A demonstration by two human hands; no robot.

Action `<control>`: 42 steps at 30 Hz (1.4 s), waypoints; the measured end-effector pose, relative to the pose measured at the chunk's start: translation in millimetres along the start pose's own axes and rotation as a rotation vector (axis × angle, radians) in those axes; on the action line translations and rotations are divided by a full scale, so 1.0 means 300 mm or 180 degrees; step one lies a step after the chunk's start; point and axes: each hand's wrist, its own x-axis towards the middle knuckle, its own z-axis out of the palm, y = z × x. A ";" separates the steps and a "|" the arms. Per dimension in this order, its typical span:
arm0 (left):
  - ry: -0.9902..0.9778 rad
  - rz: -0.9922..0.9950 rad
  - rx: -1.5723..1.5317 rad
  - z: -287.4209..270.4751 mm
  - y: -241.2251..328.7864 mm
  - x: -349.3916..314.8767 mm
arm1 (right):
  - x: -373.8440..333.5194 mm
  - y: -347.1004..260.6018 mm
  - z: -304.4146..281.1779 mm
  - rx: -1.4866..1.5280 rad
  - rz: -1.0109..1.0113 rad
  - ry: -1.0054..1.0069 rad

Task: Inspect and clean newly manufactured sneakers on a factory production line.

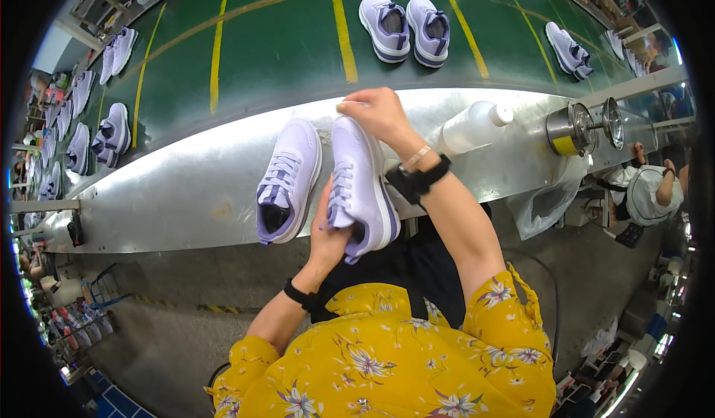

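Observation:
A lilac sneaker (360, 172) is tilted up off the metal bench, its toe away from me and its heel near my lap. My left hand (325, 238) grips it from the left side, close to the opening. At the toe is my right hand (380, 113), thumb and fingers pinched together just above the upper. Whether anything small sits in that pinch is too fine to make out. Just left of the held shoe, a matching lilac sneaker (286, 176) rests on the bench, its opening toward me.
The metal bench (171, 202) borders a green belt (275, 46) with yellow lines. Shoe pairs (404, 29) stand on the belt. On the right are a white plastic bottle (473, 126), a metal can (570, 129) and a hanging plastic bag (550, 202). Another person (648, 191) sits farther right.

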 end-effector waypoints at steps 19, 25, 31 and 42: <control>-0.0721 0.1762 0.1886 -0.107 0.136 -0.049 | -0.593 0.433 -0.087 0.2663 0.0826 0.0844; -0.0770 0.1689 0.1850 -0.106 0.137 -0.024 | -0.528 0.308 -0.158 0.1043 0.0287 0.0640; -0.0746 0.1690 0.1851 -0.098 0.144 -0.017 | -0.410 0.169 -0.098 -0.0682 -0.1581 0.0177; -0.0539 0.1561 0.1628 -0.084 0.117 -0.022 | -0.417 0.180 -0.185 -0.0933 -0.1342 0.0071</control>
